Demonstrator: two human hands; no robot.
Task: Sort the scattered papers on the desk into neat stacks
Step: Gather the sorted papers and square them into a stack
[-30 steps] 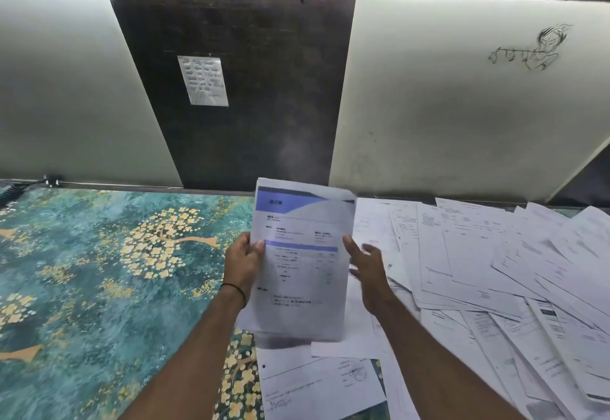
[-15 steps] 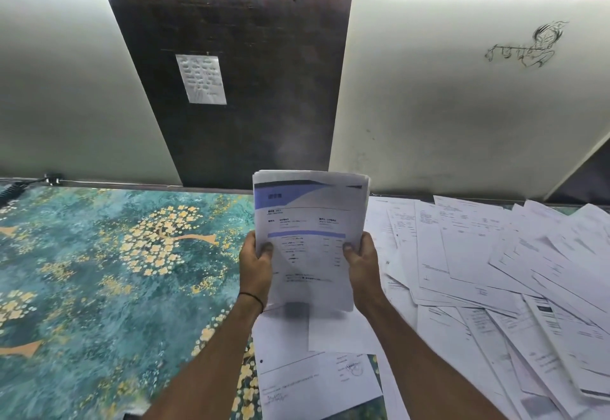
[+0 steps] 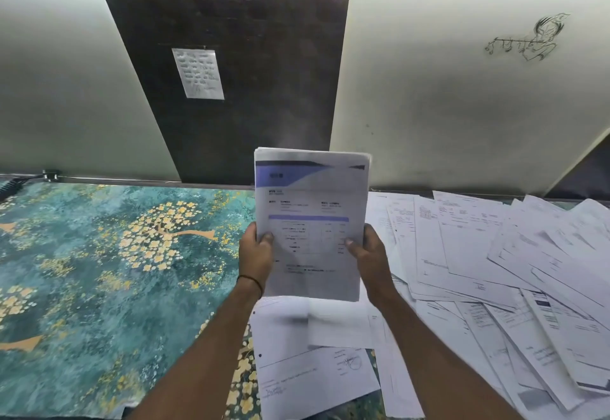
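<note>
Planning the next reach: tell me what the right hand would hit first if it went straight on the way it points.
The right hand grips the held papers, which lie first in its line; beyond them, probably the dark wall panel, though depth is unclear.

- The table has a teal covering patterned with yellow blossoms, which shows to the left of the left hand.
- Scattered papers overlap in a loose heap to the right of the right hand.
- A stamped sheet lies below both hands, nearer the person, with other sheets overlapping its top.
</note>
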